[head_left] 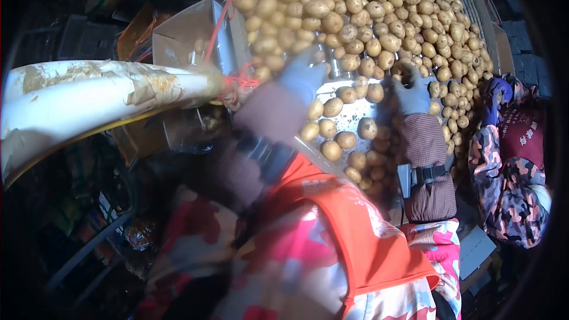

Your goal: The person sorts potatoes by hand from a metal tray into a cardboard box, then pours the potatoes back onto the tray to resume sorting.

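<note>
Potatoes lie loose on a bright metal plate, between the two gloved hands and partly nearer the body; the dense pile lies directly forward of both. Left hand: at the pile's near edge, blurred; grip state cannot be determined. Right hand: fingers curved against the pile; a pinched potato cannot be confirmed.
</note>
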The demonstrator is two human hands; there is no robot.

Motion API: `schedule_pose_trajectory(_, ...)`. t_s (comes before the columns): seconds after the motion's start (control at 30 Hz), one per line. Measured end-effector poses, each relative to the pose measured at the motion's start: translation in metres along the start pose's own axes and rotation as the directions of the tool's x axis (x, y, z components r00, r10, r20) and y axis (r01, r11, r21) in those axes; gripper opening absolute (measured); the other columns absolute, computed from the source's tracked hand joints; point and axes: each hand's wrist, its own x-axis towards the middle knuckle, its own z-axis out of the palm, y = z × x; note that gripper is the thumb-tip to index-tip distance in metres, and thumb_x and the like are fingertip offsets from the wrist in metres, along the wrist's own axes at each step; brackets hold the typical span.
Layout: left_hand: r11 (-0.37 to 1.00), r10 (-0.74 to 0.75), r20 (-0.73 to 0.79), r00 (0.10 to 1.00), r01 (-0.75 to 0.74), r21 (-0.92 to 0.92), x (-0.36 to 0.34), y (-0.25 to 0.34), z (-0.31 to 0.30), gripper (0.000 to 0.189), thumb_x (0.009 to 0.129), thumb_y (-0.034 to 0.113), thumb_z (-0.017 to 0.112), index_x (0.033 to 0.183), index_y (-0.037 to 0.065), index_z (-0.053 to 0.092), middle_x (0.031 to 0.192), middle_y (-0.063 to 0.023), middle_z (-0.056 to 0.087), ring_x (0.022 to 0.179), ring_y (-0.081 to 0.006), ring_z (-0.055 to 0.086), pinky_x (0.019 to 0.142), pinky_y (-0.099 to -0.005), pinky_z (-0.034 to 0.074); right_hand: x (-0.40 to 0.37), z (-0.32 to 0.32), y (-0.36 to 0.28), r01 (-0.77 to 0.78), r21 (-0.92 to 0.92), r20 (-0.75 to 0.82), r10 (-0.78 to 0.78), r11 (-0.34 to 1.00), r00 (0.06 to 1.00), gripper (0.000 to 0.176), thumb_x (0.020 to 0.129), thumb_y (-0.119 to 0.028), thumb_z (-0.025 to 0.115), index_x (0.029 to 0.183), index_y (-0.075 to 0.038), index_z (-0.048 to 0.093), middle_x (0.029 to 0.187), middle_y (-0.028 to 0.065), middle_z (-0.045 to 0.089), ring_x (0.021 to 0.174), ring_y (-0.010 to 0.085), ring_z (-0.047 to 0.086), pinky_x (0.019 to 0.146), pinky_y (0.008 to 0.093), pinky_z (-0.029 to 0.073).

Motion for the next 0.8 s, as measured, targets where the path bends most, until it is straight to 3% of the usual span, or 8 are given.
schedule_pose_trajectory(0.1,0.892,-0.219,0.233,0.947,0.097,0.442,-0.005,0.027,0.004,0.037,0.097,0.026,0.055,0.131,0.013,0.061,0.115,-0.0124,0.07,0.1,-0.0245,0.069,0.083,-0.0361,0.055,0.011,0.035,0.019,0.201,-0.124,0.2,-0.174,0.972,0.964,0.043,0.092,-0.029,0.066,0.133,-0.019,0.06,0.105,0.0161,0.069,0.098,0.0279,0.068,0.086,0.0389,0.054)
schedule_pose_trajectory(0.13,0.86,-0.504,0.298,0.811,0.44,0.257,-0.028,0.069,0.017,0.037,0.097,0.026,0.055,0.131,0.013,0.06,0.114,-0.0145,0.07,0.1,-0.0265,0.069,0.086,-0.038,0.055,0.009,0.037,0.003,0.2,-0.249,0.218,-0.146,0.948,0.965,0.042,0.093,-0.031,0.064,0.133,-0.021,0.059,0.112,0.0184,0.068,0.103,0.0323,0.068,0.088,0.043,0.053)
schedule_pose_trajectory(0.23,0.97,-0.096,0.656,0.748,-0.076,0.229,-0.064,-0.03,0.05,0.037,0.098,0.029,0.055,0.131,0.012,0.06,0.11,-0.0109,0.069,0.099,-0.0248,0.068,0.087,-0.0357,0.054,0.006,0.03,-0.042,0.128,-0.466,0.336,0.041,0.875,0.941,0.038,0.093,-0.031,0.058,0.126,-0.012,0.06,0.12,0.0247,0.065,0.114,0.0401,0.062,0.099,0.047,0.048)
schedule_pose_trajectory(0.3,0.987,-0.145,0.665,0.732,0.065,0.145,-0.077,-0.058,0.062,0.04,0.098,0.03,0.055,0.132,0.009,0.059,0.118,-0.01,0.067,0.109,-0.0242,0.064,0.097,-0.0329,0.05,0.007,0.029,-0.03,0.217,-0.464,0.317,-0.068,0.859,0.946,0.039,0.094,-0.028,0.056,0.132,-0.019,0.055,0.122,0.0223,0.065,0.116,0.0391,0.062,0.096,0.049,0.05)
schedule_pose_trajectory(0.37,0.969,-0.245,0.539,0.806,0.21,0.127,-0.09,-0.019,0.04,0.04,0.096,0.031,0.058,0.131,0.01,0.061,0.12,-0.0104,0.067,0.111,-0.0246,0.064,0.097,-0.0331,0.05,0.001,0.017,-0.042,0.175,-0.423,0.369,-0.007,0.889,0.929,0.042,0.095,-0.022,0.052,0.137,-0.021,0.05,0.125,0.0216,0.064,0.119,0.038,0.062,0.097,0.0487,0.05)
schedule_pose_trajectory(0.47,0.96,-0.078,0.166,0.983,0.029,0.278,-0.069,0.03,-0.013,0.036,0.094,0.035,0.058,0.126,0.017,0.064,0.102,-0.0162,0.071,0.097,-0.0334,0.069,0.085,-0.0413,0.054,0.012,0.024,-0.037,0.181,-0.435,0.405,0.012,0.882,0.914,0.044,0.094,-0.021,0.055,0.138,-0.018,0.05,0.126,0.0222,0.064,0.12,0.0377,0.061,0.098,0.0474,0.05)
schedule_pose_trajectory(0.6,0.828,0.12,-0.057,0.991,-0.068,0.556,-0.035,0.04,-0.047,0.036,0.093,0.032,0.059,0.124,0.016,0.064,0.108,-0.0188,0.069,0.102,-0.0365,0.066,0.089,-0.0438,0.052,0.023,0.028,-0.027,0.141,-0.302,0.424,0.0,0.943,0.906,0.042,0.094,-0.023,0.061,0.134,-0.013,0.055,0.127,0.0208,0.063,0.118,0.0347,0.062,0.099,0.0438,0.049)
schedule_pose_trajectory(0.8,0.528,-0.124,0.556,0.822,-0.419,0.738,-0.045,0.042,-0.003,0.041,0.091,0.028,0.059,0.129,0.012,0.062,0.117,-0.0171,0.068,0.11,-0.0345,0.066,0.091,-0.0433,0.053,-0.009,-0.003,0.04,0.32,-0.078,0.14,-0.307,0.944,0.941,0.04,0.096,-0.027,0.066,0.131,-0.008,0.061,0.121,0.0114,0.066,0.112,0.0233,0.062,0.098,0.0358,0.049)
